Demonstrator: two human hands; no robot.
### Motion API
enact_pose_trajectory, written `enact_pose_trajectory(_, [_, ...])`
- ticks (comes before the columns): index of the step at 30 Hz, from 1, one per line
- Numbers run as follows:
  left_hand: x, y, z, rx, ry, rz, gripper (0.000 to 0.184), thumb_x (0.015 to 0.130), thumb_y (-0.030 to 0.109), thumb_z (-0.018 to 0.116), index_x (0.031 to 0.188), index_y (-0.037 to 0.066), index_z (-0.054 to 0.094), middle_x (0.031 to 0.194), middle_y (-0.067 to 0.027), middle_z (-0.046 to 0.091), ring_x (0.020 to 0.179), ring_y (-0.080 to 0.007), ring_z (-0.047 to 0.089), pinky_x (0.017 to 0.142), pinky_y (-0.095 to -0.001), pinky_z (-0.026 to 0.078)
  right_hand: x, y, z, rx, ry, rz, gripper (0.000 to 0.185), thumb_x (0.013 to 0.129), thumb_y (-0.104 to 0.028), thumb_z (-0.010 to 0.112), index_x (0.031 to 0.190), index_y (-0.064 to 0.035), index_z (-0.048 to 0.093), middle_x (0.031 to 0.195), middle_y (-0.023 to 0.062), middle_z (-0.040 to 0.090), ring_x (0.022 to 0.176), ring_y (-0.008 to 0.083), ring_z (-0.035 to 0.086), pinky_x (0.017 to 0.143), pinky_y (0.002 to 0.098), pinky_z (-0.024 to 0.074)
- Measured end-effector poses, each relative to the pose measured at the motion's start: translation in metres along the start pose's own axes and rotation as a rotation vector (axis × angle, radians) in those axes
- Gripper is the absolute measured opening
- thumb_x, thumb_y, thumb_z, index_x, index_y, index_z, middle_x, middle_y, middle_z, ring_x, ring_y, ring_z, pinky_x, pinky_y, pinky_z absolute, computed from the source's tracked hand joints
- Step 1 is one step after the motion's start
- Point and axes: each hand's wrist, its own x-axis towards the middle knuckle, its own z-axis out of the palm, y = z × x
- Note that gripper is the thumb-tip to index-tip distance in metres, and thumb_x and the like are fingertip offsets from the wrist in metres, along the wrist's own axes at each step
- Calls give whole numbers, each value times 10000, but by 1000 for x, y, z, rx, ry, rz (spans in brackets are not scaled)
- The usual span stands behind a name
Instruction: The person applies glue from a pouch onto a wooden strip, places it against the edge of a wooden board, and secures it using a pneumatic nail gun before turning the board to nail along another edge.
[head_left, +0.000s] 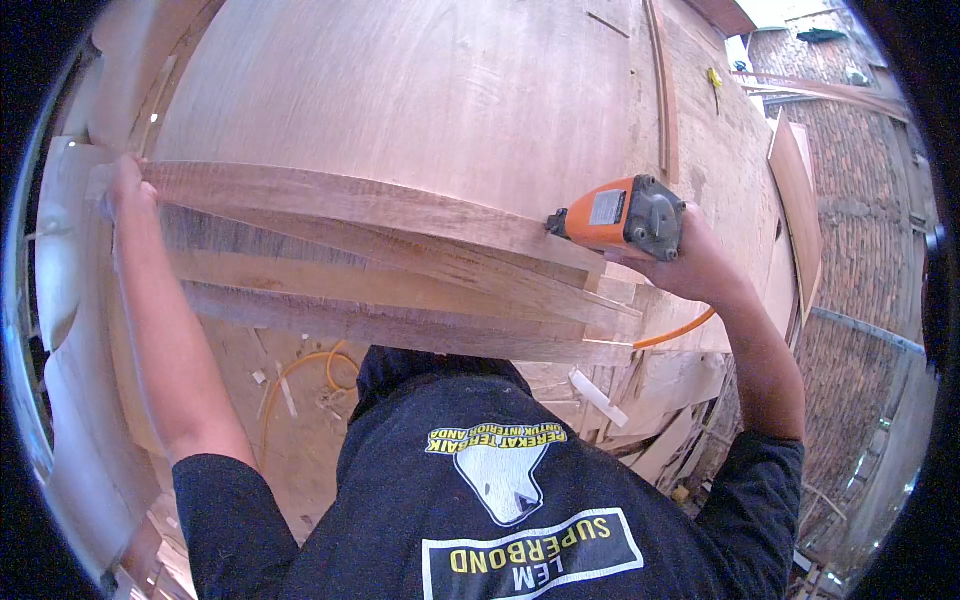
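Observation:
My right hand [692, 262] is wrapped round the handle of an orange and black nail gun [612, 214], lying on its side in the view. The tool's dark nose points left, at the right end of a long wooden strip [350, 198]; I cannot tell whether it touches the wood. At the strip's far left end, my left hand [130, 188] is closed on the wood, its fingers partly hidden. Behind the strip lies a wide plywood panel [400, 90]. Nearer my body, another thin strip [440, 262] crosses at a slant above lower boards [400, 322].
An orange air hose [680, 330] runs from below the nail gun, and more hose [335, 365] lies on the floor at left. Wood offcuts [600, 398] lie below on the right. A yellow item [714, 78] rests on the worktop. A brick wall [850, 190] stands at right.

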Motion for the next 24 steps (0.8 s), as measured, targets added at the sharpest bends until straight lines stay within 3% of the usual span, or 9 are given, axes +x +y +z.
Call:
enact_pose_trajectory(3, [7, -2, 1, -9, 11, 4, 320, 838, 127, 616, 1115, -16, 544, 1102, -138, 566, 966, -292, 629, 808, -502, 579, 1, -1, -1, 1, -27, 22, 389, 838, -160, 888, 1157, -35, 704, 1067, 78, 772, 984, 166, 735, 907, 359, 598])
enact_pose_trajectory(7, [10, -1, 3, -67, 69, -28, 364, 851, 110, 611, 1175, -29, 523, 1083, -134, 578, 963, -263, 627, 830, -488, 574, 1, 1, -1, 23, 16, -44, 399, 847, -179, 877, 1177, -25, 716, 1012, 113, 776, 893, 187, 720, 850, 358, 582])
enact_pose_trajectory(10, [7, -2, -2, -49, -17, -9, 343, 863, 121, 617, 1162, -29, 539, 1057, -130, 591, 940, -271, 639, 812, -478, 579, 2, 2, -1, 50, 28, -76, 402, 845, -178, 877, 1180, -24, 716, 1025, 113, 775, 905, 186, 721, 853, 357, 582])
enact_pose_trajectory(13, [-5, -1, 0, -9, -21, 65, 305, 877, 126, 612, 1138, -23, 560, 1039, -122, 596, 915, -284, 655, 799, -470, 582, 1, -1, -2, 57, 29, -51, 397, 843, -170, 876, 1177, -24, 716, 1029, 116, 774, 903, 185, 718, 852, 357, 582])
enact_pose_trajectory(16, [-18, 3, 7, -44, 29, 7, 260, 899, 137, 592, 1109, -16, 577, 1038, -125, 598, 887, -292, 661, 776, -479, 578, 0, 0, -2, 26, 19, -22, 388, 844, -163, 873, 1172, -26, 717, 1026, 120, 774, 897, 189, 716, 851, 358, 581])
enact_pose_trajectory(19, [10, -3, -3, -23, -116, -23, 264, 905, 140, 590, 1117, -16, 569, 1032, -131, 603, 883, -295, 661, 763, -485, 579, 1, 3, -3, -7, 17, -48, 384, 845, -165, 872, 1169, -29, 718, 1022, 126, 772, 893, 208, 718, 851, 361, 581])
enact_pose_trajectory(24, [19, -5, -4, -23, -51, -24, 279, 911, 151, 601, 1132, -13, 552, 1022, -131, 602, 886, -301, 662, 774, -485, 580, 2, 4, -1, 56, 27, -58, 380, 845, -173, 869, 1164, -31, 719, 1016, 134, 769, 885, 242, 721, 849, 366, 580])
